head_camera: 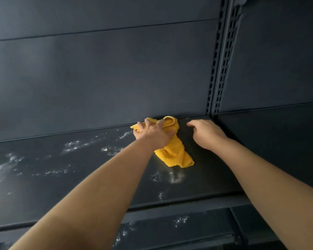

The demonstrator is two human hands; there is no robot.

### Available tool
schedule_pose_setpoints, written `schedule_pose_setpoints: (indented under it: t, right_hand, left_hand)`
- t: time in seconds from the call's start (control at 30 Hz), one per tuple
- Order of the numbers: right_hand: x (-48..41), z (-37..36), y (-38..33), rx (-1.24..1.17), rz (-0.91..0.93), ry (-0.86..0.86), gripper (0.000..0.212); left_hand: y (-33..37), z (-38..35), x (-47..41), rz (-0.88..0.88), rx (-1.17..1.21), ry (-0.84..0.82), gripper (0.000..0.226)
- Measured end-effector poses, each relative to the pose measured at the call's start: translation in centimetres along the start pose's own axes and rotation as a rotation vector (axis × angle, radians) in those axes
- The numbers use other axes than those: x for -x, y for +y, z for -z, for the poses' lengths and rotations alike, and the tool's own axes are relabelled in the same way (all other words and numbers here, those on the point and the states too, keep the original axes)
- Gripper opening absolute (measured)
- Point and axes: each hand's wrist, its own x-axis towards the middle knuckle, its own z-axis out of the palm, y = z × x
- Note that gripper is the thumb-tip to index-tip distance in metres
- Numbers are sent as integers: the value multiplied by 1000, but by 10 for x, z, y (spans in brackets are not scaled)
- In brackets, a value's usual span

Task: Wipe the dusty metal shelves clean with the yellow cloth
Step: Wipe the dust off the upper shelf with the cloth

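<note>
A dark metal shelf runs across the view, streaked with white dust on its left and middle. The yellow cloth lies bunched near the shelf's back right corner. My left hand presses down on the cloth's far end, fingers spread over it. My right hand rests on the bare shelf just right of the cloth, fingers curled downward, holding nothing that I can see.
A slotted metal upright rises at the back right, dividing this bay from the neighbouring one. The dark back panel stands behind the shelf. A lower shelf with dust specks shows beneath the front edge.
</note>
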Motion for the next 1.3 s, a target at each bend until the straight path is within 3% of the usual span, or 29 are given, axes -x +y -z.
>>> schedule_pose_setpoints:
  t: [0.07, 0.17, 0.37, 0.53, 0.8, 1.2, 1.3]
  right_hand:
    - [5, 7, 23, 95, -12, -41, 52]
    - [9, 13, 52, 156, 46, -58, 50]
    - [10, 20, 85, 176, 152, -37, 43]
    - [8, 25, 96, 155, 192, -25, 38]
    - [0, 12, 58, 157, 223, -77, 49]
    - [10, -21, -39, 153, 311, -67, 50]
    - [13, -26, -50, 162, 311, -55, 49]
  left_hand:
    - [12, -7, -10, 41, -31, -27, 65]
    - [34, -10, -23, -46, -62, -34, 56]
    - [109, -24, -40, -249, -121, -54, 52]
    - [128, -29, -52, -256, -157, -42, 52]
    - [44, -18, -46, -30, -157, 58, 50]
    - [-93, 11, -19, 298, -109, 39, 51]
    - [-97, 17, -12, 308, -230, 122, 47]
